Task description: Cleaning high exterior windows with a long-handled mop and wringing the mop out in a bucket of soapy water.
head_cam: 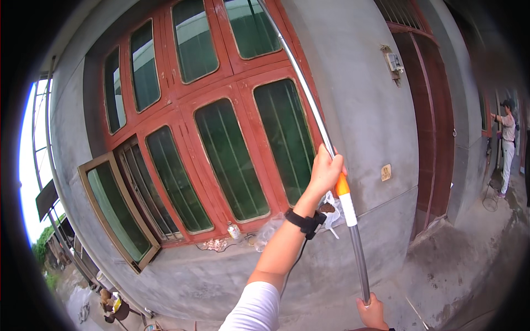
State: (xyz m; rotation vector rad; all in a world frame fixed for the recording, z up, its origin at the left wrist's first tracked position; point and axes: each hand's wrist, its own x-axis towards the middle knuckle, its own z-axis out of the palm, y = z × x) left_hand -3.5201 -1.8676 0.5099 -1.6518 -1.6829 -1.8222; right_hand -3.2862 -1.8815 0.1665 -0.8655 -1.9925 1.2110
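A long telescopic metal pole (307, 87) with an orange and white collar rises steeply before me, and its upper end runs out of the picture at the top. Just above the collar, my left hand (326, 169) is wrapped around the shaft; a black band circles that wrist. Lower down, my right hand (370, 310) grips the bottom end of the same pole. Behind the pole stands a red-framed window (232, 78) with several dark green glass panes. One brown-framed casement (120, 211) at its lower left is swung outward.
The windowsill (186, 252) bears a bottle (233, 230), garlic-like pieces (215, 244) and plastic bags (269, 232). A meter box (394, 62) and a brown door (426, 124) are to the right. Farther right, a person (507, 145) stands by a wall. A cluttered metal stand (120, 308) is at lower left.
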